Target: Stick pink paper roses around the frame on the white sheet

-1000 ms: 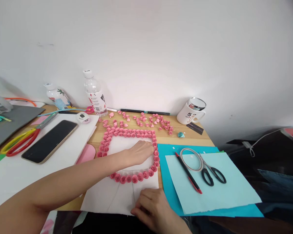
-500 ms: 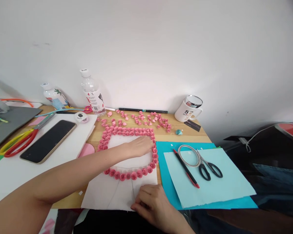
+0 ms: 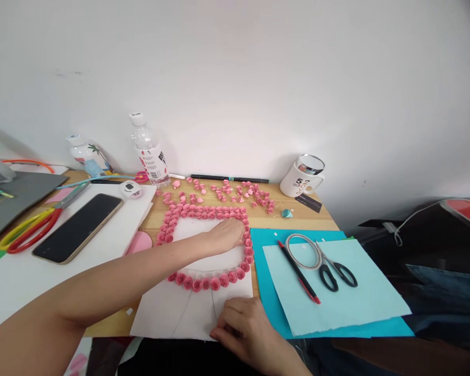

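Pink rolled paper roses (image 3: 215, 283) form a ring on a white sheet of paper (image 3: 156, 308) marked with pencil lines. My left hand (image 3: 227, 235) reaches across the ring, its fingers closed and bent down against the inner side of the right-hand roses. What its fingertips hold, if anything, is hidden. At the sheet's lower right edge rests my right hand (image 3: 248, 329), fingers curled in towards the thumb, with nothing visible in them. More loose roses (image 3: 223, 193) lie scattered behind the ring.
To the right, black-handled scissors (image 3: 337, 272), a tape ring (image 3: 303, 251) and a red-black pen (image 3: 298, 272) lie on blue paper (image 3: 266, 282). A mug (image 3: 297, 180) and water bottle (image 3: 151, 156) stand by the wall. At left are a phone (image 3: 78, 227) and red-yellow scissors (image 3: 35, 230).
My left hand stays at the right side of the ring, with only a slight shift of the fingers. My right hand and the objects look unchanged.
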{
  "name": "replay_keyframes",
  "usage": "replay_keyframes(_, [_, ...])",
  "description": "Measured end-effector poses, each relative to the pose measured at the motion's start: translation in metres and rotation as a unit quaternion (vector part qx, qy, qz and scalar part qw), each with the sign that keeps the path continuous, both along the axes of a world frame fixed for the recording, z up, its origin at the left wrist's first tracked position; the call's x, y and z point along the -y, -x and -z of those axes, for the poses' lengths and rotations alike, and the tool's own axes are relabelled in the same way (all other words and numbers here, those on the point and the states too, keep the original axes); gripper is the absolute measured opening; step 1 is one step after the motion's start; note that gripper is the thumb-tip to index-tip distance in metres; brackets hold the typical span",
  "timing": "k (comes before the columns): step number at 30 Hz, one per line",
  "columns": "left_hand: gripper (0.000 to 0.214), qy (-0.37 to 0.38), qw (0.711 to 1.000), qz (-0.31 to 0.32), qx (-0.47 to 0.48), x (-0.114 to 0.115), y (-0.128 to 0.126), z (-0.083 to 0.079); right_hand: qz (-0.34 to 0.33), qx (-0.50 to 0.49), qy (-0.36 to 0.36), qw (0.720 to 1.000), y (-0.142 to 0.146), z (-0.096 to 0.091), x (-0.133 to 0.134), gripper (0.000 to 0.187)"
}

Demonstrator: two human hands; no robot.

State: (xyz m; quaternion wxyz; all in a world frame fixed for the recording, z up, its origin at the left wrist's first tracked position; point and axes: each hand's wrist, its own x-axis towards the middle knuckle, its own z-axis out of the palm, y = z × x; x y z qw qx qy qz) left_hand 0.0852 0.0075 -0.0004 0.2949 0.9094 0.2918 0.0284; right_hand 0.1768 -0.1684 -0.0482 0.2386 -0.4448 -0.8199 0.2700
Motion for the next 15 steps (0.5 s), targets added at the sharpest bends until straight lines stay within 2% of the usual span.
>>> replay_keyframes(5, [0.039, 0.045, 0.998, -0.028, 0.024, 0.004, 0.001, 0.004, -0.002, -0.004, 0.002, 1.000, 0.001, 0.000, -0.001, 0.021])
replay_keyframes(10, [0.038, 0.054, 0.997, -0.038, 0.048, -0.001, 0.000, 0.007, -0.006, -0.002, -0.004, 1.000, 0.001, 0.000, -0.001, 0.022])
replay_keyframes(15, [0.026, 0.185, 0.981, -0.015, 0.050, -0.014, 0.003, 0.006, -0.002, -0.003, -0.008, 1.000, 0.000, 0.000, -0.002, 0.023])
